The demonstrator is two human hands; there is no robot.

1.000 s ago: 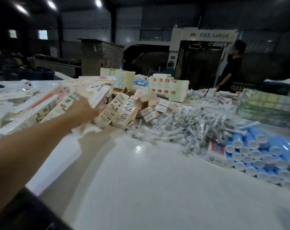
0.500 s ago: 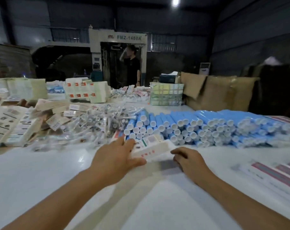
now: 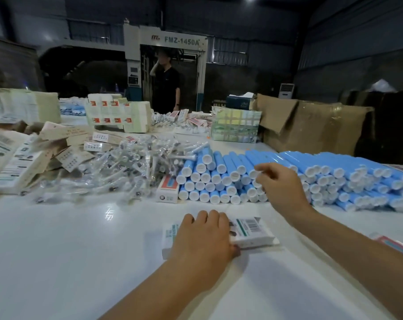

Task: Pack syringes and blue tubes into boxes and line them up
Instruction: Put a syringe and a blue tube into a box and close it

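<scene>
Head camera is showing the left hand (image 3: 204, 236) lying with fingers flat, pressing a white printed cardboard box (image 3: 249, 233) onto the glossy white table (image 3: 80, 250). Right hand (image 3: 280, 184) is hovering at the stacked blue plastic tubes with white caps (image 3: 219, 179), fingers loosely curled, apparently gripping nothing. Clear bagged syringes (image 3: 126, 167) are lying heaped left of them.

My left hand (image 3: 201, 239) has come back from the carton heap and now presses a flat box (image 3: 246, 232) on the table beneath it; my right hand (image 3: 280, 184) has lifted off it to the blue tubes (image 3: 219, 179) ahead of its fingers.
</scene>
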